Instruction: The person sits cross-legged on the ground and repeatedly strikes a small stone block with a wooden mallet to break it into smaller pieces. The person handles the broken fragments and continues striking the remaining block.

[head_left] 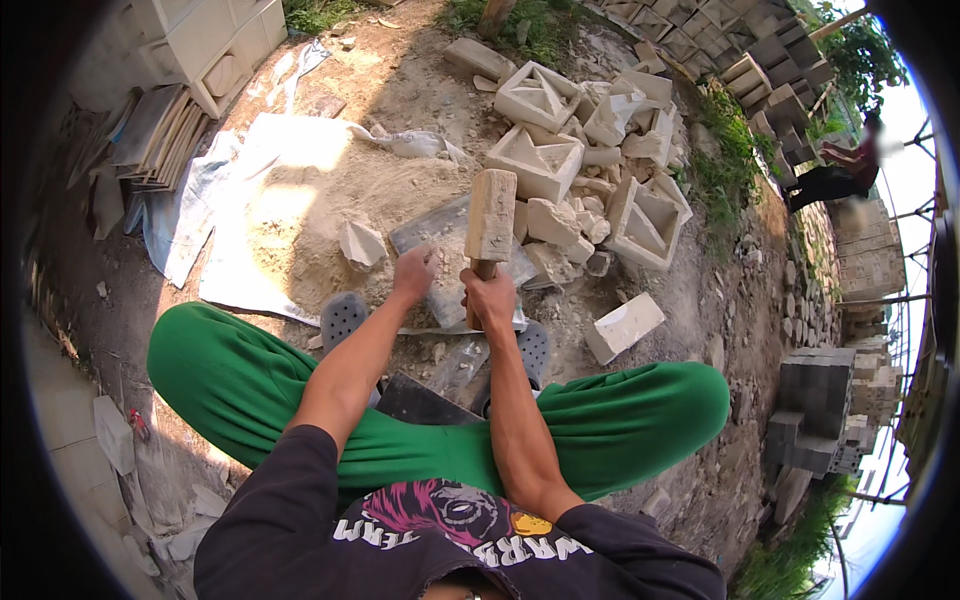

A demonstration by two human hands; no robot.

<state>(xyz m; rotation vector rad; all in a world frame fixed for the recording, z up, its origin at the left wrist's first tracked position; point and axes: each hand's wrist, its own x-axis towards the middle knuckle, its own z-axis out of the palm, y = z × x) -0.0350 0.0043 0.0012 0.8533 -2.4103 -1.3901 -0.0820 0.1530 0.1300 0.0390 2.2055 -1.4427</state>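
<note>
My right hand (490, 297) is wrapped round the handle of a mallet (491, 212). Its blocky, pale, dusty head points up and away from me. Beside it, my left hand (416, 272) is curled closed over a dark flat slab (438, 305) on the ground between my feet. What those fingers hold, if anything, is hidden. The mallet head and my hands cover parts of the slab, which is dusted with pale powder. Left of the slab lies a broken chunk of pale stone (362, 243).
Several pale carved blocks (540, 160) and rubble lie heaped beyond my hands. A loose rectangular block (628, 328) rests near my right knee. A dusty white sheet (270, 200) spreads at left, by stacked boards (165, 140). Another person (848, 165) is at the far right.
</note>
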